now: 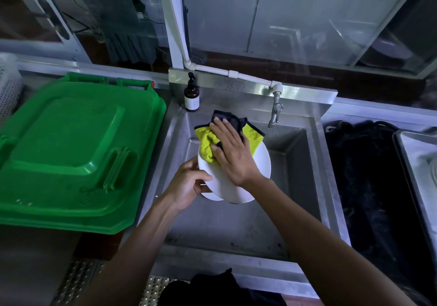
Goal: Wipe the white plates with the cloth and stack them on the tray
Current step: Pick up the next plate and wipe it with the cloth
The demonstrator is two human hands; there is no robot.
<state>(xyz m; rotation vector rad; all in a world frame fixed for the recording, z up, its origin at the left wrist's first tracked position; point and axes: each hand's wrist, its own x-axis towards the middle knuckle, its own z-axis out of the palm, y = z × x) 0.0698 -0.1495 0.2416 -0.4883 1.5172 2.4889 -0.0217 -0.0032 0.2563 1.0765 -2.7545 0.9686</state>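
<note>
At the centre of the frame, above a stainless steel sink (295, 164), the left hand (186, 187) is gripping the lower left rim of a round white plate (236, 187). The right hand (230, 151) is lying flat, pressing a yellow and dark cloth (208, 145) onto the plate's upper face. Wiping well likely means firm, overlapping strokes out to the rim while the grip steadies the plate. A metal tray (402, 154) is showing at the right edge.
</note>
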